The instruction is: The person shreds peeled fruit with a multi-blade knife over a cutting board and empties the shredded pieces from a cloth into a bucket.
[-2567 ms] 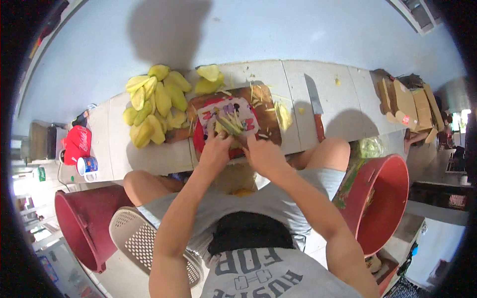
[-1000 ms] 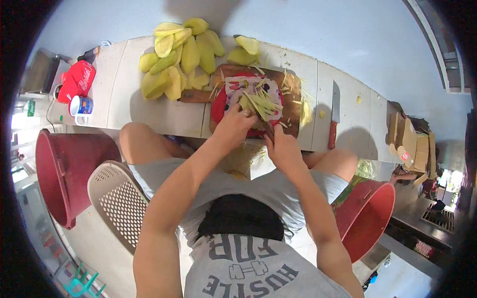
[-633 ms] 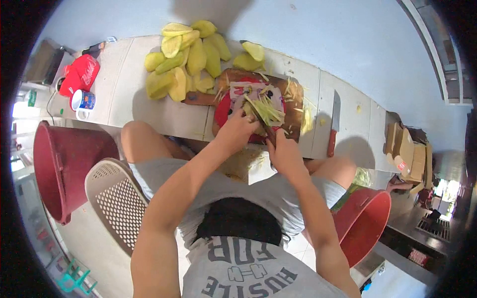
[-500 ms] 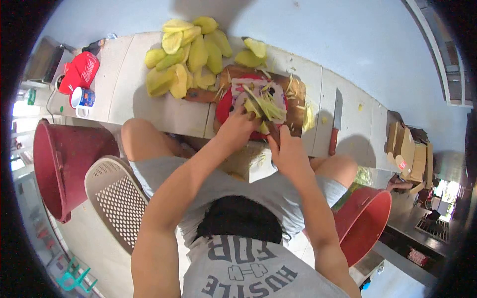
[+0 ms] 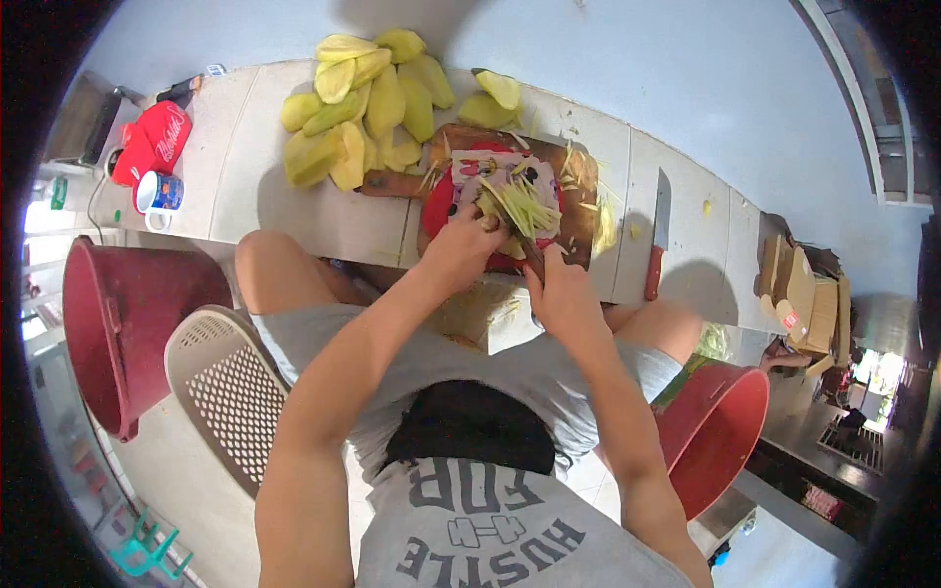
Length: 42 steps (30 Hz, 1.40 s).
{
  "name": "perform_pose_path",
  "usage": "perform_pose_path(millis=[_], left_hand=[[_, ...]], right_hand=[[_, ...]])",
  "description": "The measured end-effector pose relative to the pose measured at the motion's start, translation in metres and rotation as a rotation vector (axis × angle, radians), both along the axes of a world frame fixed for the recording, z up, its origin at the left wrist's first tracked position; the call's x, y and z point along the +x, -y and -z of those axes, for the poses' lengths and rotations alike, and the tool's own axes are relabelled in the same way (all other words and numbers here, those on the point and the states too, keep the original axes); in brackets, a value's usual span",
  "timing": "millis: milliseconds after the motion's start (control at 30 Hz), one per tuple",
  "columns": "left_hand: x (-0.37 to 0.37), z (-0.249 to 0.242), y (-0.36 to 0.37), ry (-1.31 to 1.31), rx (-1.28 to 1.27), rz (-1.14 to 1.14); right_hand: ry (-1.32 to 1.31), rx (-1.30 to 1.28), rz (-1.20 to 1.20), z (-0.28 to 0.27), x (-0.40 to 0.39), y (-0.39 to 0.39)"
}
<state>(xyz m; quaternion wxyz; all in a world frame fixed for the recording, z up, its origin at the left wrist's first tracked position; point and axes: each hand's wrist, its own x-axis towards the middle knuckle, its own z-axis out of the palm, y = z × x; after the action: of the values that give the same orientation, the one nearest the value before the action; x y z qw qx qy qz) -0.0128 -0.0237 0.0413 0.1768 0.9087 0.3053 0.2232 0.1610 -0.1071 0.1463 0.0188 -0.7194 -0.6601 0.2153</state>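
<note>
My left hand point(image 5: 465, 247) has its fingers bent around a pale green piece of fruit over a red and white patterned cloth point(image 5: 438, 208). The cloth lies on a wooden cutting board point(image 5: 394, 183). In my right hand point(image 5: 562, 288) is the dark handle of a knife point(image 5: 530, 252), its blade angled up and left against the fruit, close to my left fingers. Thin green strips point(image 5: 530, 208) are heaped beside the blade. Peeled green fruit halves point(image 5: 388, 102) are piled behind the board's handle, with two more point(image 5: 500, 90) behind the board.
A second knife point(image 5: 662, 220) with a red handle lies right of the board. Left are a mug point(image 5: 161, 193) and a red cap point(image 5: 162, 139). Below stand a dark red tub point(image 5: 147, 314), a beige basket point(image 5: 230, 397) and a red bucket point(image 5: 714, 441). Cardboard point(image 5: 818, 304) is at right.
The knife blade sits lower and is more hidden behind the strips. Both hands remain in nearly the same place, and the whole view has shifted slightly.
</note>
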Motion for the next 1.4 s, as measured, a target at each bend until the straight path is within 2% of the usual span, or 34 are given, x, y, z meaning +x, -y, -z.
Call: perform_pose_path(millis=[67, 167, 233, 300, 400, 467, 567, 700, 800, 900, 967, 1000, 1067, 1300, 1367, 1400], left_hand=[[-0.001, 0.005, -0.006, 0.027, -0.005, -0.037], [-0.001, -0.012, -0.004, 0.072, 0.017, -0.059], [0.001, -0.006, -0.017, 0.021, 0.032, -0.058], [0.0, 0.003, 0.0, -0.047, -0.014, -0.009], [-0.003, 0.0, 0.0, 0.049, 0.059, -0.053], [-0.005, -0.012, -0.001, -0.013, -0.034, -0.053], [-0.002, -0.008, -0.006, -0.019, 0.076, -0.038], [-0.004, 0.008, -0.006, -0.006, -0.031, -0.031], [0.0, -0.009, -0.005, -0.017, -0.039, -0.053], [-0.003, 0.003, 0.007, 0.03, -0.079, -0.025], [-0.004, -0.001, -0.003, 0.051, 0.137, -0.068], [-0.006, 0.0, 0.004, 0.049, 0.122, -0.063], [-0.003, -0.001, 0.001, 0.011, -0.069, -0.07], [-0.006, 0.0, 0.009, 0.082, 0.037, -0.089], [-0.006, 0.001, 0.003, -0.009, -0.094, -0.061], [-0.005, 0.002, -0.001, -0.001, -0.079, -0.059]], right_hand=[[-0.113, -0.032, 0.025, -0.017, -0.004, -0.008], [-0.08, 0.025, 0.001, 0.04, 0.01, 0.004], [-0.034, 0.063, -0.039, 0.026, 0.005, -0.013], [-0.003, 0.04, -0.026, 0.006, -0.003, 0.004], [-0.094, -0.003, 0.011, -0.014, -0.006, -0.002], [-0.114, 0.008, 0.037, 0.026, 0.001, 0.007], [-0.103, 0.066, 0.021, 0.022, 0.002, -0.005], [-0.116, 0.06, 0.031, -0.007, -0.008, 0.005], [-0.104, 0.042, 0.073, 0.039, 0.006, 0.016], [-0.09, 0.047, 0.016, 0.002, -0.005, 0.008], [-0.109, 0.047, 0.018, 0.002, -0.008, 0.001], [-0.102, 0.039, 0.034, 0.014, -0.008, 0.005], [-0.065, 0.038, 0.04, 0.034, -0.002, 0.015], [-0.092, -0.043, 0.059, -0.008, -0.012, 0.016], [-0.093, -0.022, 0.072, 0.026, -0.004, 0.025], [-0.098, 0.011, 0.067, 0.024, -0.007, 0.016]])
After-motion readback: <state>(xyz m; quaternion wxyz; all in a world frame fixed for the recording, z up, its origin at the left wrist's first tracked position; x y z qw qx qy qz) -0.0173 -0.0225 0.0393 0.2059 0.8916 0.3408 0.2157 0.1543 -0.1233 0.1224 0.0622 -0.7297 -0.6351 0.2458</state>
